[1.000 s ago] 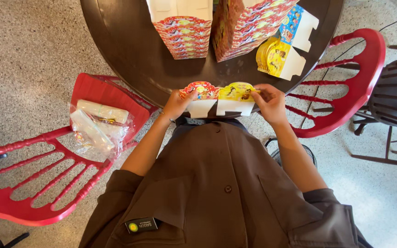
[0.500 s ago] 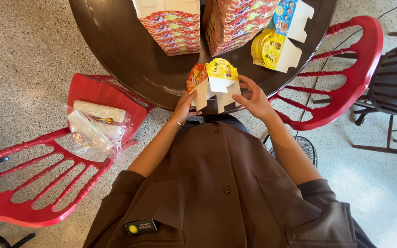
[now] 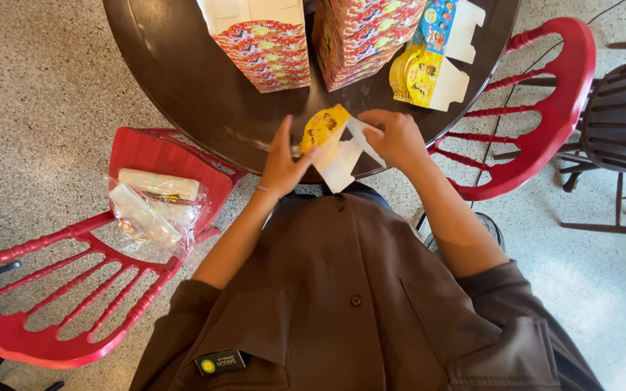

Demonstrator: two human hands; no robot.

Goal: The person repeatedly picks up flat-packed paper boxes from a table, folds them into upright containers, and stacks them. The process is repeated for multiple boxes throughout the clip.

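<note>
A flat, unfolded cardboard box point(image 3: 336, 147), yellow printed on one side and white on the other, is held over the near edge of a dark round table point(image 3: 190, 87). My left hand point(image 3: 282, 161) grips its left side by the yellow panel. My right hand point(image 3: 394, 136) holds the white flaps on the right. The box is tilted and partly folded between both hands.
Two stacks of red printed boxes point(image 3: 266, 43) point(image 3: 364, 36) stand on the table, with yellow and blue flat boxes point(image 3: 429, 69) to the right. A red chair point(image 3: 74, 289) at left carries clear plastic bags point(image 3: 150, 210). Another red chair point(image 3: 545, 108) and a dark chair point(image 3: 624, 116) stand at right.
The box went from lying spread flat between both hands at the table edge to being raised, turned and folded. My hands have moved closer together and further over the table.
</note>
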